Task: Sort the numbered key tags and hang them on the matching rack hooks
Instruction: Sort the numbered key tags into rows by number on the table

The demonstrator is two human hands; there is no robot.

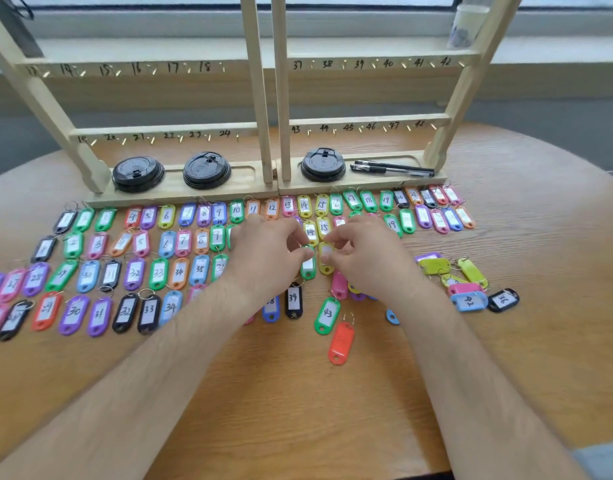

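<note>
Hook numbers 37–42 on rack rail (377, 57), "43" on green tag (327, 315).

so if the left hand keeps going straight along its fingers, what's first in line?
Probably the green tag at the left hand fingertips, then the yellow tag under the right hand. Depth unclear.

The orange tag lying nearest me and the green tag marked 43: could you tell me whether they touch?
Apart. The head view shows bare wood between the green tag marked 43 and the orange tag, whose ring lies beside it.

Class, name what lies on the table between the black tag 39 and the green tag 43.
Head view: nothing; bare wooden table separates black tag 39 from green tag 43.
</note>
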